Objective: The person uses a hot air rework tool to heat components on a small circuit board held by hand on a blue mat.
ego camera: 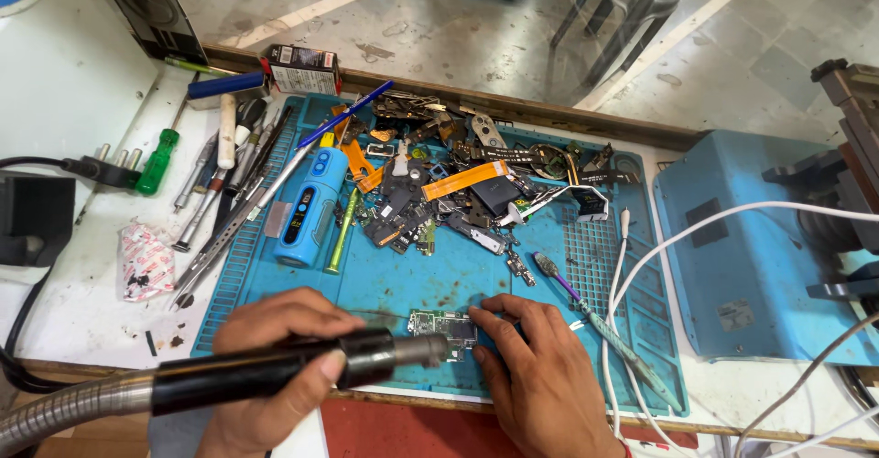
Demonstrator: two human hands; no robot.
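My left hand (275,366) grips a black hot-air wand (275,374) that runs off left into a ribbed metal hose (55,412). The wand's metal nozzle (423,350) points right at a small green circuit board (446,323) lying on the blue work mat (430,275) near its front edge. My right hand (540,376) rests on the mat, fingertips pressing the board's right end and holding it still.
A heap of phone parts and flex cables (458,188) fills the mat's back. A blue cylindrical device (309,203), tweezers and screwdrivers (224,183) lie left. A toothbrush (595,321) and white cables (632,266) lie right, beside a blue machine (742,247).
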